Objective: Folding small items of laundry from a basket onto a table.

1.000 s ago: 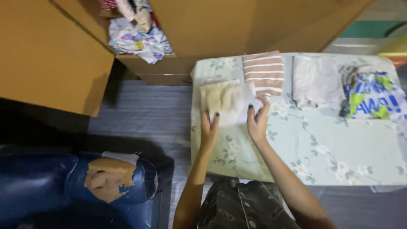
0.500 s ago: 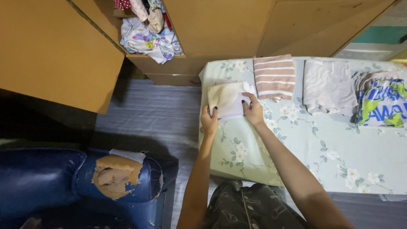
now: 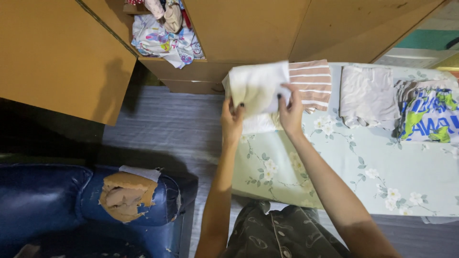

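So, fingers first: the left hand has its fingers pinched on the lower left edge of a folded white cloth, and the right hand has its fingers clamped on the lower right edge of the same piece. Dark nail polish shows on both. The cloth is lifted up off the bed, held over the bed's far left corner, and it hangs in front of part of the striped piece behind it.

Right under the hands, another pale folded cloth lies flat on the floral sheet near the left edge of the bed. Just beside the lifted cloth, along the far edge, sits a folded brown-and-white striped garment, then a folded pale grey-pink one, then a crumpled blue, green and white printed piece near the far right corner.

Past the bed's far edge is a wooden wardrobe with its door open and a heap of colourful clothes on the shelf. Down by the left there's a blue seat with a torn patch showing brown underneath.
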